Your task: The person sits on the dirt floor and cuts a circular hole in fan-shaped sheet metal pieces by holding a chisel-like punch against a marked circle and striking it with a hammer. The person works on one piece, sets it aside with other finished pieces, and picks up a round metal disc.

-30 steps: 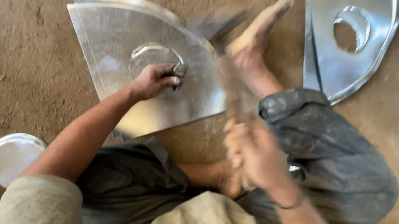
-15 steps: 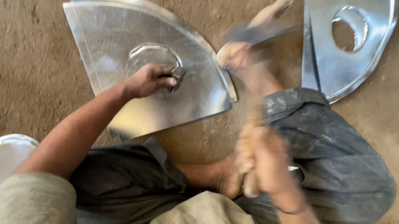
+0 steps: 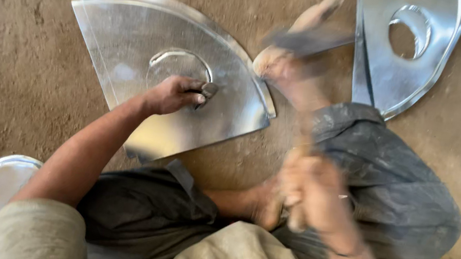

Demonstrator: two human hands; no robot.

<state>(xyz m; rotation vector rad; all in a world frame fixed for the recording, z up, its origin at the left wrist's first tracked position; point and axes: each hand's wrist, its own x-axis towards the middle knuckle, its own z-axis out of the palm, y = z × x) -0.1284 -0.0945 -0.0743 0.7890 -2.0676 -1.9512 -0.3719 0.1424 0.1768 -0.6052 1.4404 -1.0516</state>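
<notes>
the left hand point(image 3: 172, 94) is curled tight round a small dark punch-like tool point(image 3: 209, 90), pressing it onto the shiny fan-shaped sheet of galvanised metal point(image 3: 133, 50) that lies flat on the brown dirt floor point(image 3: 6, 56), just at the curved groove marked in its middle. the right hand point(image 3: 317, 196) is blurred but closed in a fist round the handle of a dark-headed hammer point(image 3: 306, 38), raised over a bare foot point(image 3: 300, 43). a second cut metal sheet with a round hole point(image 3: 425, 67) lies well apart at the upper right.
</notes>
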